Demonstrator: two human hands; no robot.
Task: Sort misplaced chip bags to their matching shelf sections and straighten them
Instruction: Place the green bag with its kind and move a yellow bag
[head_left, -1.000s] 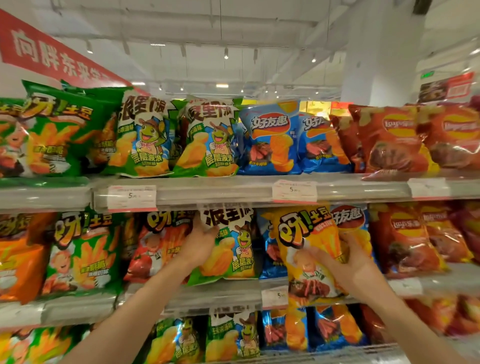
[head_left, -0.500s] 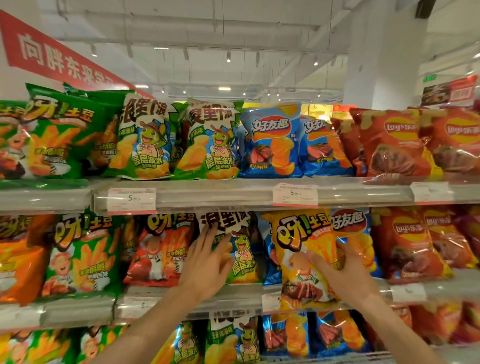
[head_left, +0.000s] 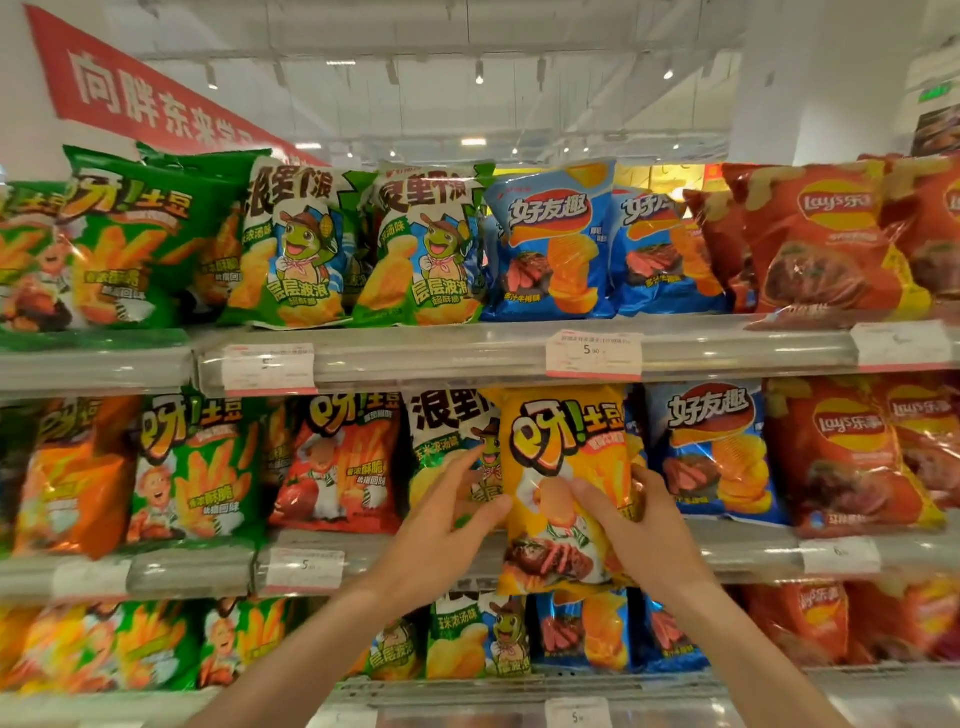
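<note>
Yellow bag (head_left: 563, 483) lifted leftward; left hand (head_left: 447, 525) now touching it.

Two bare forearms come up from the lower edge, with no sleeve, cuff or glove on either — the left hand (head_left: 447, 512) and the right hand (head_left: 641, 530) both uncovered, wrists plain, with no watch, band or ring in view, fingers slim and nails short.

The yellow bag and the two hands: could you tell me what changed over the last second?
The right hand kept gripping the yellow bag. The left hand slid right off the turtle bag to the yellow bag's left edge. Other bags stayed.
</note>
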